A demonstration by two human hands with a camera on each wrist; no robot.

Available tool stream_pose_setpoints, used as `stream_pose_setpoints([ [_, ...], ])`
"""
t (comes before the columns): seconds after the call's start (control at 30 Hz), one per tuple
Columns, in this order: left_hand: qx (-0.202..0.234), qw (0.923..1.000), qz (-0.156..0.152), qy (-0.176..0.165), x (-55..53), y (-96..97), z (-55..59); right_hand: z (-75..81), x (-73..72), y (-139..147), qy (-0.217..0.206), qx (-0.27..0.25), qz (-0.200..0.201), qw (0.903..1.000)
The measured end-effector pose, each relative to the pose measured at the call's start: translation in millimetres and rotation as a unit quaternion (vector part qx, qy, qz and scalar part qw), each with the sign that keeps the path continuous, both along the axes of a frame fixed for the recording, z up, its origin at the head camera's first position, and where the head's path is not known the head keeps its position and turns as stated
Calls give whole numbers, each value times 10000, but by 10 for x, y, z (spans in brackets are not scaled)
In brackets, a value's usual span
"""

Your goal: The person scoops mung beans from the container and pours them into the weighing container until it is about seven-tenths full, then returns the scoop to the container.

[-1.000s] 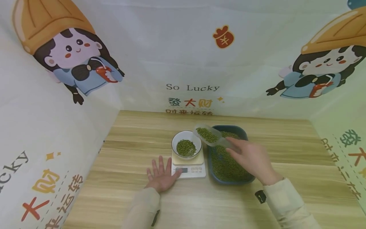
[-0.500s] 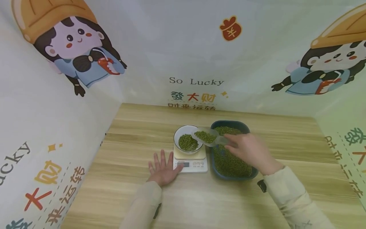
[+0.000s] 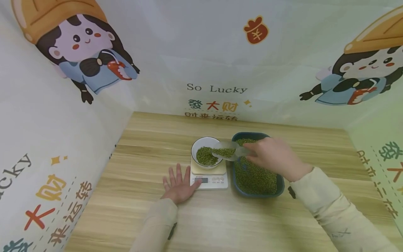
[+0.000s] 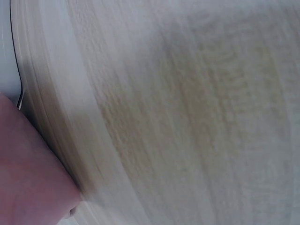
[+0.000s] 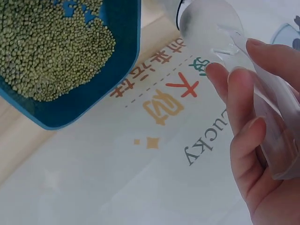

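Note:
My right hand (image 3: 278,155) grips the handle of a clear plastic scoop (image 5: 213,28), fingers curled round it in the right wrist view. The scoop, tilted sideways, holds green mung beans (image 3: 225,152); its front edge overlaps the right rim of a white bowl (image 3: 196,144). More mung beans lie in the bowl, which stands on a kitchen scale (image 3: 220,181). My left hand (image 3: 179,189) rests on the table with fingers spread, its thumb at the scale's small display. In the left wrist view only part of that hand (image 4: 28,173) shows.
Right of the scale stands a dark blue tub (image 3: 281,187) with many mung beans in it. The wooden table (image 3: 141,147) meets white printed cloth walls (image 3: 163,70) at the back and both sides.
The scoop has moved left and down to the bowl's rim and turned onto its side, the right hand turning with it. The left hand stays beside the scale; the head view has shifted slightly.

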State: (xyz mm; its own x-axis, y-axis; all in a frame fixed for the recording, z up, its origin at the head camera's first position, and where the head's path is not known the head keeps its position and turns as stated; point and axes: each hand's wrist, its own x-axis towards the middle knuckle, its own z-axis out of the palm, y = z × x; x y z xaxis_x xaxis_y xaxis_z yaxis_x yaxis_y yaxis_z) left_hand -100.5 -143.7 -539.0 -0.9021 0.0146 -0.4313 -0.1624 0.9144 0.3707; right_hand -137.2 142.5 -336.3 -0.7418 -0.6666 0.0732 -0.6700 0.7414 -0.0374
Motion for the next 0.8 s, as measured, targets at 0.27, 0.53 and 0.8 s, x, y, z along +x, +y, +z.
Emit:
stream_pose_setpoints([
  [0.27,-131,9999,-34,51,-18,6,-33,71,0,-87,218,399,192,9988],
  [0.53,-79,10000,-16,3,-10,19,-26,110,18,-107,685,402,465,9958],
  [0.8,-57,10000,-22,-50,-12,24,-2,135,33,-96,690,395,436,9959],
])
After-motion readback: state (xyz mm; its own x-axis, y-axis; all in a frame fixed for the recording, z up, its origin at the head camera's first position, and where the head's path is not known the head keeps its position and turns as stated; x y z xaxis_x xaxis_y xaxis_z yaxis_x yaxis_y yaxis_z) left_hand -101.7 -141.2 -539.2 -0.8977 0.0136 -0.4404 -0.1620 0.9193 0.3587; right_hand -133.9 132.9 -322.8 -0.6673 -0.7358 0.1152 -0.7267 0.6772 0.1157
